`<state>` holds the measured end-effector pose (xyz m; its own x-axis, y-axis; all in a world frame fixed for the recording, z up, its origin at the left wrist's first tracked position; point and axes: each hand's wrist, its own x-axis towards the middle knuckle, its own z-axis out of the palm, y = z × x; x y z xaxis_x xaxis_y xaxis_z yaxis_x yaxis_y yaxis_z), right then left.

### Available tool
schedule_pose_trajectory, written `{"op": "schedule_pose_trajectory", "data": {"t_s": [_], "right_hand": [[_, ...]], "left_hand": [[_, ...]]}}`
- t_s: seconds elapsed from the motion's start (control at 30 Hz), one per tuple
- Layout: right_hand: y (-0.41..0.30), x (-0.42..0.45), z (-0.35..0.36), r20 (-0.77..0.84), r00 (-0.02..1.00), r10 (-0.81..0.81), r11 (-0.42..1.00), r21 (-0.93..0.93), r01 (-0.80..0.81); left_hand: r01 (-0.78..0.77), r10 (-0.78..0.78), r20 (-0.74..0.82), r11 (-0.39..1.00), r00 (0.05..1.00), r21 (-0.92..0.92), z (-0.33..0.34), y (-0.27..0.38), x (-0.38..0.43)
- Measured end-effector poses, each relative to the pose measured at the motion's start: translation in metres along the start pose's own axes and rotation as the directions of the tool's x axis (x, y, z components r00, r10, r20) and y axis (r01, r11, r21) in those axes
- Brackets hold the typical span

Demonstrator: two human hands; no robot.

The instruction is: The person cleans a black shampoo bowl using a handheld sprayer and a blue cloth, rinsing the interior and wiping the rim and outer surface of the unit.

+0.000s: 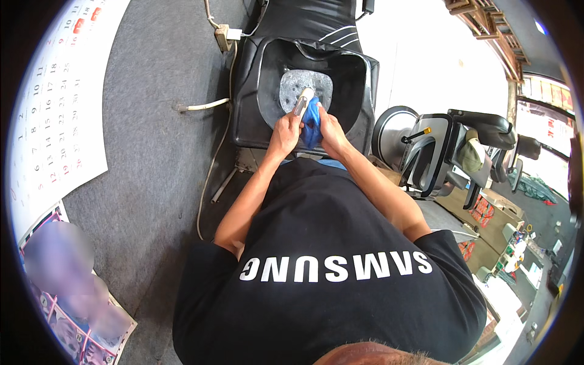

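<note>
Over the front of a black shampoo basin [269, 91], my left hand [286, 136] is closed around the handle of a cream-coloured hand tool [305, 98] that looks like a shower head; its exact kind is hard to tell. Beside it, my right hand [333, 131] grips a blue cloth [312, 125], which hangs between the two hands and touches or nearly touches the tool. Beyond them, a pale, speckled wet patch [294, 82] shows at the bottom of the basin. The fingers of both hands are partly hidden.
A black reclining seat [310, 20] adjoins the basin's far side. Left of it, a power socket [222, 37] and cables run along the grey wall [150, 114]. Barber chairs [433, 150] stand at the right, one with a cap [472, 153] on it. A loose pipe [223, 186] lies below the basin's left side.
</note>
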<state>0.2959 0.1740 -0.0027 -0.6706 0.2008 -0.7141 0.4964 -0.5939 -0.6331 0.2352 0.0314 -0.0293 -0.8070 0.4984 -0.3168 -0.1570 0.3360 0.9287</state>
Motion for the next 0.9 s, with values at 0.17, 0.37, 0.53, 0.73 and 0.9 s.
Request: {"op": "schedule_pose_trajectory", "data": {"t_s": [0.17, 0.37, 0.53, 0.73, 0.9], "right_hand": [[-0.011, -0.014, -0.011, -0.029, 0.994, 0.102, 0.944, -0.312, -0.106], [0.001, -0.025, -0.009, -0.078, 0.995, 0.062, 0.998, 0.009, -0.062], [-0.005, -0.023, -0.016, -0.097, 0.995, 0.035, 0.999, 0.035, -0.032], [-0.028, -0.016, 0.005, 0.06, 0.96, -0.274, 0.944, 0.205, 0.256], [-0.04, 0.001, 0.039, 0.126, 0.928, -0.351, 0.913, 0.266, 0.31]], "left_hand": [[0.363, -0.342, 0.122, 0.895, 0.932, -0.261, -0.019, -0.034, 0.026], [0.313, -0.287, 0.205, 0.944, 0.936, -0.108, -0.005, -0.073, 0.056], [0.188, -0.183, 0.141, 0.982, 0.973, -0.022, 0.002, -0.047, 0.055], [0.326, -0.209, 0.27, 0.789, 0.94, -0.521, -0.013, 0.021, 0.052], [0.283, -0.153, 0.244, 0.651, 0.958, -0.704, -0.018, 0.064, 0.071]]}}
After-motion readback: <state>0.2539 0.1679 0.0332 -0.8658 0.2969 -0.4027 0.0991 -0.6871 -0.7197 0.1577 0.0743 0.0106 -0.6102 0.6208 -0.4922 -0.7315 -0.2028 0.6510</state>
